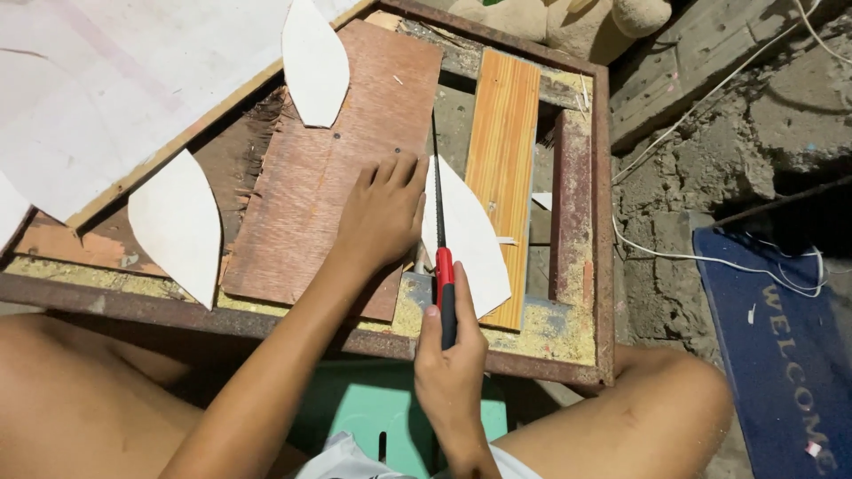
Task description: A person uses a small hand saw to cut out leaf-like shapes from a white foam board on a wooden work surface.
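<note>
Bright, even light from above; soft shadows; sharp, slight edge distortion.

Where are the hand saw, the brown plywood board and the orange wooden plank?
hand saw [445,282], head view, on its red handle.
brown plywood board [311,191], head view, on its bare middle.
orange wooden plank [502,133], head view, on its upper half.

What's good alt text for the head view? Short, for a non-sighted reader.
Seen from above, a seated person's right hand grips a red-and-black handsaw, blade running along the edge of a brown plywood board that the left hand presses flat. Leaf-shaped white cutouts lie on the rusty metal frame beside an orange plank.
</note>
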